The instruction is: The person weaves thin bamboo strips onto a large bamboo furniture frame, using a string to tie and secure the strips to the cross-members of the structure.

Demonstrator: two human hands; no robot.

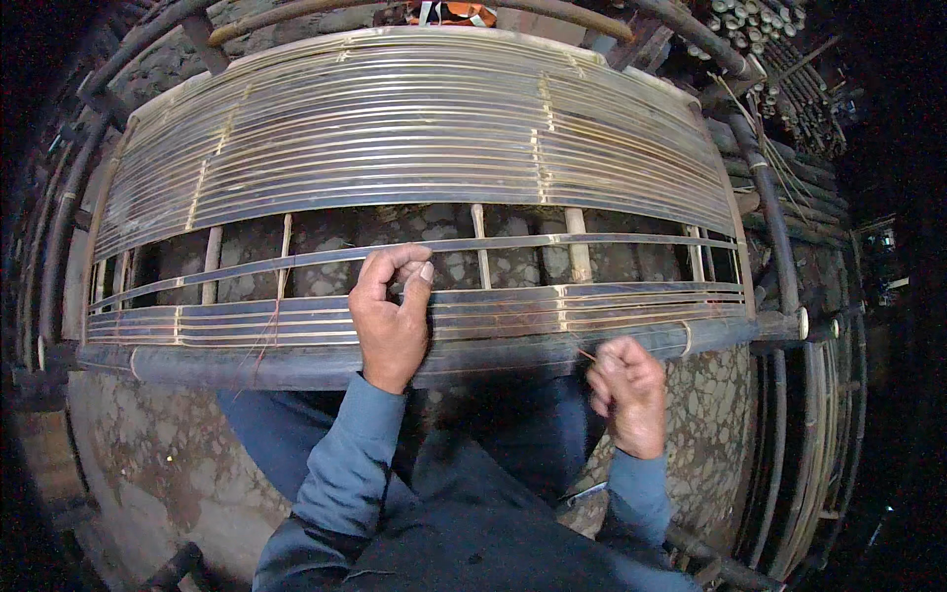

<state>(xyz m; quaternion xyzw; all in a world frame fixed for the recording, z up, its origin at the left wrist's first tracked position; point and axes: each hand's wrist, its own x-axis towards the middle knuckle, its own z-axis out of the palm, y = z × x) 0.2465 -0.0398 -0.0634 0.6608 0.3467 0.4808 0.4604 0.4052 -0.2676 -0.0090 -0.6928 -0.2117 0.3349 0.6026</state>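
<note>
Across my lap lies a bamboo frame with a slatted top (395, 148). A single bamboo slat (513, 243) runs across the gap between the wide far slats and the narrower near slats (493, 314). My left hand (388, 321) is over the near slats, its curled fingertips and thumb drawn together by the single slat; what they pinch, if anything, is too small to see. Slightly blurred, my right hand (631, 405) is closed at the thick front bamboo pole (296, 365), with a thin reddish cord (586, 353) sticking out of its fingers.
Loose reddish threads (266, 340) hang over the front pole on the left. Bamboo crosspieces (577, 247) show through the gap. Bundled bamboo poles (755, 25) are stacked at the far right. An orange and white item (454, 14) is beyond the frame. The floor (158, 444) is mottled stone.
</note>
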